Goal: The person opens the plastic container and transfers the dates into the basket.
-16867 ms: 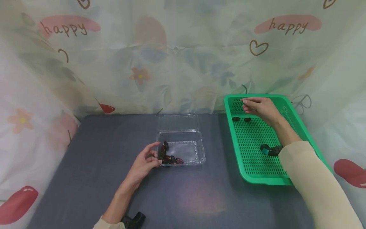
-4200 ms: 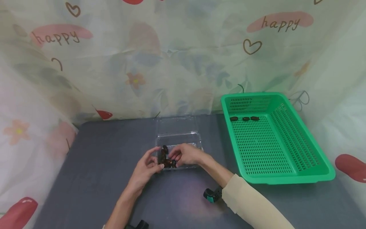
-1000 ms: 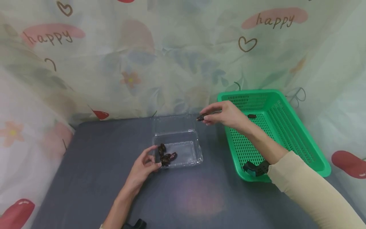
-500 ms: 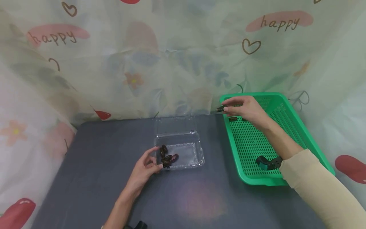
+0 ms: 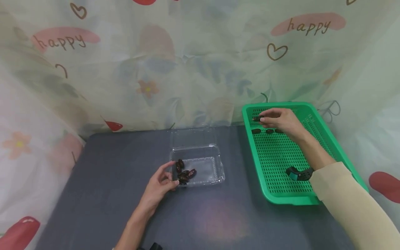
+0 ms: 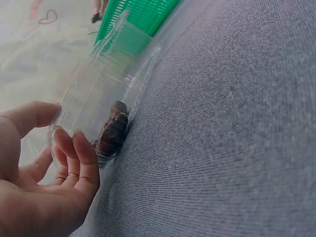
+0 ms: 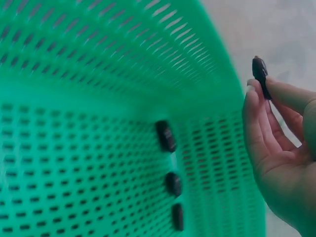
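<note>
My right hand [image 5: 282,123] pinches a dark brown date [image 5: 257,118] between thumb and fingers over the far left part of a green plastic basket [image 5: 264,187]. Three dates [image 7: 166,136] lie in a row on the basket floor along its far wall, below that hand. To the left, my left hand [image 5: 157,187] grips the left side of an open clear plastic box [image 5: 203,166]. Several dates [image 5: 184,175] are heaped at the box's left end, next to my fingers. In the left wrist view, the box wall [image 6: 79,98] runs between thumb and fingers.
The box's clear lid [image 5: 193,137] is folded back toward the printed curtain [image 5: 193,86]. A dark grey cloth [image 5: 115,166] covers the table. The basket's raised rim [image 5: 254,163] stands to the right of the box.
My right hand has carried a date from the box rightward to above the basket. Compared with the oldest frame, the basket row has grown from two dates to three. My left hand has stayed at the box.
</note>
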Demonstrator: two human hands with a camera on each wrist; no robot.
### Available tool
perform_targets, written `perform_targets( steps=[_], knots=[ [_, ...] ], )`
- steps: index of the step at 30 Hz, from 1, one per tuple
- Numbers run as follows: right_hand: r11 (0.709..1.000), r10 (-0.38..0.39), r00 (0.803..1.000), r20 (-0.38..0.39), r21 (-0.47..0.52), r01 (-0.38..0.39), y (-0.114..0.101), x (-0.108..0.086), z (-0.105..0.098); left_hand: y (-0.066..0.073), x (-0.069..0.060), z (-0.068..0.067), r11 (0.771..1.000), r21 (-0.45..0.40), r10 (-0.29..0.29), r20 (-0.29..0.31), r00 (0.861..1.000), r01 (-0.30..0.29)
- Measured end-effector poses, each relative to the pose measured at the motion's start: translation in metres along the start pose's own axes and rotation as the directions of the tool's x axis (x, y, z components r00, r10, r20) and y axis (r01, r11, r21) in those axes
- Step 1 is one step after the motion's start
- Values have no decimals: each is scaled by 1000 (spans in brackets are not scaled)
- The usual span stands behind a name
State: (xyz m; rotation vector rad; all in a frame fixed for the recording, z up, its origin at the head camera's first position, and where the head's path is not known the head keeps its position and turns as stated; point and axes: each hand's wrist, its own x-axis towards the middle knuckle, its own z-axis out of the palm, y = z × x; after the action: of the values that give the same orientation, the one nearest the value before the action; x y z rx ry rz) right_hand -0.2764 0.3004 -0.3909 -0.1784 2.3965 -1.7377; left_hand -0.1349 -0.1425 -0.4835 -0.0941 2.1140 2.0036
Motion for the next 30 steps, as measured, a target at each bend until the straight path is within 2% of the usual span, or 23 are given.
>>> perform_targets(
  steps=[10, 17, 24, 30],
  knots=[
    [997, 45, 998, 38, -68, -42, 36, 5, -7, 1, -1, 0, 1000, 9, -16, -14, 1000, 17],
    [994, 106, 992, 61, -27, -105, 54, 9, -6, 1, -2, -1, 1000, 10, -21, -34, 999, 21],
    [984, 179, 978, 104, -10, -179, 74, 3, -9, -2, 0, 3, 1000, 2, -11, -4, 1000, 11],
    [977, 195, 972, 131, 64, -204, 76, 6, -4, -1, 0, 1, 1000, 10, -15, -19, 1000, 15]
  ],
)
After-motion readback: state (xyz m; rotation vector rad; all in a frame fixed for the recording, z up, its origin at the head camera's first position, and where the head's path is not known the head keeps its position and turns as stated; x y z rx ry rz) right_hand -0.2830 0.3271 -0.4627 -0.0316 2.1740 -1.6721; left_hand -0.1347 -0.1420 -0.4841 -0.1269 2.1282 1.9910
